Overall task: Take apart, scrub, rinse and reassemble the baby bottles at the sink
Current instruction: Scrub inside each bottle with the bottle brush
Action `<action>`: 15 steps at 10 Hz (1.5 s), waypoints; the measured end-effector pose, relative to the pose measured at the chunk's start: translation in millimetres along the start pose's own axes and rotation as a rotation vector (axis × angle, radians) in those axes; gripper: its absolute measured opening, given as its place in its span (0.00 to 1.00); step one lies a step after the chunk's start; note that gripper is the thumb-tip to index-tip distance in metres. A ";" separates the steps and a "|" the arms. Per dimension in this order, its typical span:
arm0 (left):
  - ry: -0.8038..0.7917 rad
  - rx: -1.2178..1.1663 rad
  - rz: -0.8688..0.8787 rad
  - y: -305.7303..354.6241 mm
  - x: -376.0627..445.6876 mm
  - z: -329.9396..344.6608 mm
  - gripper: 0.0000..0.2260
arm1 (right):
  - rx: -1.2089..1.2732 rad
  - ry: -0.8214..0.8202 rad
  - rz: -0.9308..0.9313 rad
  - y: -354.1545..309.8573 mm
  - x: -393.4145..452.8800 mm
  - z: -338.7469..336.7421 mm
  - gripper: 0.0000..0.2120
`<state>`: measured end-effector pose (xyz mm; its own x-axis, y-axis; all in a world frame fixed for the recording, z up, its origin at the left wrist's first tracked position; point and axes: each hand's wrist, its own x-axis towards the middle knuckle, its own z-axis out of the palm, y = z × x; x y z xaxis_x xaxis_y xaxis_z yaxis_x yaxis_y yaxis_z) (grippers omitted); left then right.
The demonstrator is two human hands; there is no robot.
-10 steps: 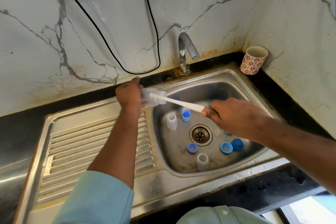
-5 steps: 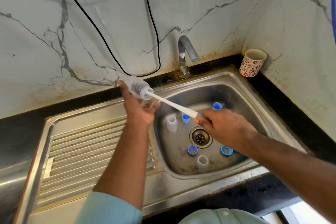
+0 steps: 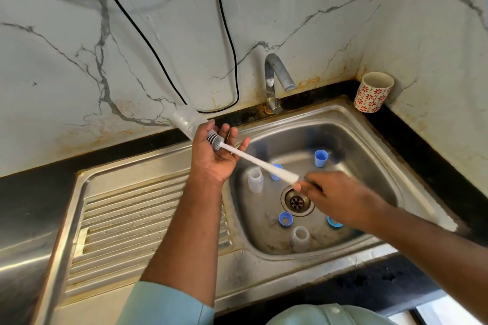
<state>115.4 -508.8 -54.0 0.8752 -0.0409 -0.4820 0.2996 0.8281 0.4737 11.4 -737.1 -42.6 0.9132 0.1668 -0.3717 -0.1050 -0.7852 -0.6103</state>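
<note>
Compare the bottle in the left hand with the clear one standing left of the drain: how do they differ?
The held bottle is gripped by the left hand above the sink's back rim and tilted, mouth toward the brush head just outside it. The standing bottle sits upright and untouched on the basin floor. Both are clear plastic without caps.

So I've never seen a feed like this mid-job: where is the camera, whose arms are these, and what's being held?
There is no machine. The one view comes from a camera worn on the person's head, looking down at a steel sink. The left hand holds a clear baby bottle by its neck. The right hand grips the white handle of a bottle brush; its bristle head sits over the left palm, outside the bottle. In the basin stand two more clear bottles and several blue caps. A patterned cup stands in the corner.
</note>
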 end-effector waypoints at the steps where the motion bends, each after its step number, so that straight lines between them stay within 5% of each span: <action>1: -0.080 -0.040 -0.008 -3.5 -2.1 -0.7 0.10 | 0.822 -0.449 0.181 2.0 -3.2 -4.8 0.25; 3: -0.069 0.004 -0.021 -6.4 3.4 -0.2 0.16 | -0.540 0.200 -0.143 11.1 2.6 -3.4 0.19; 4: -0.064 0.054 -0.040 -9.1 3.9 -0.4 0.16 | -0.455 0.392 -0.129 15.6 5.1 -0.6 0.14; 5: -0.106 0.073 -0.061 -10.2 1.6 1.0 0.17 | 0.532 -0.224 0.144 16.0 7.5 -6.1 0.24; 6: -0.140 0.095 -0.071 -11.9 -0.1 1.9 0.17 | 0.612 -0.216 0.122 14.0 5.6 -10.2 0.19; 7: -0.101 0.106 -0.058 -12.0 2.0 0.3 0.18 | -0.046 0.181 -0.065 17.2 10.0 -5.9 0.14; 8: -0.090 0.138 -0.056 -12.6 2.7 0.9 0.19 | -0.368 0.431 -0.153 18.4 13.7 0.9 0.11; 9: -0.138 0.166 -0.083 -14.4 -0.4 2.5 0.19 | 0.261 0.058 0.027 15.0 16.6 -3.8 0.20; 10: -0.162 0.156 -0.098 -15.0 -1.4 2.5 0.20 | 0.599 -0.215 0.084 10.7 14.3 -4.9 0.22; 12: -0.151 0.204 -0.097 -13.4 0.5 1.2 0.22 | -0.396 0.313 -0.102 17.5 16.6 -7.8 0.13; 13: -0.160 0.217 -0.100 -12.3 1.1 2.7 0.22 | -0.335 0.312 -0.019 15.8 13.3 -9.2 0.20; 14: -0.168 0.238 -0.106 -13.6 0.3 3.0 0.22 | 0.438 -0.094 0.135 3.5 8.2 -10.8 0.23; 15: -0.168 0.251 -0.102 -14.9 0.0 3.0 0.22 | 0.298 -0.014 0.000 6.8 10.1 -13.5 0.13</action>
<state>112.1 -522.8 -58.8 0.8802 -0.2259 -0.4174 0.4549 0.6523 0.6063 25.2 -748.8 -41.0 0.9081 0.1769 -0.3797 -0.2175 -0.5754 -0.7884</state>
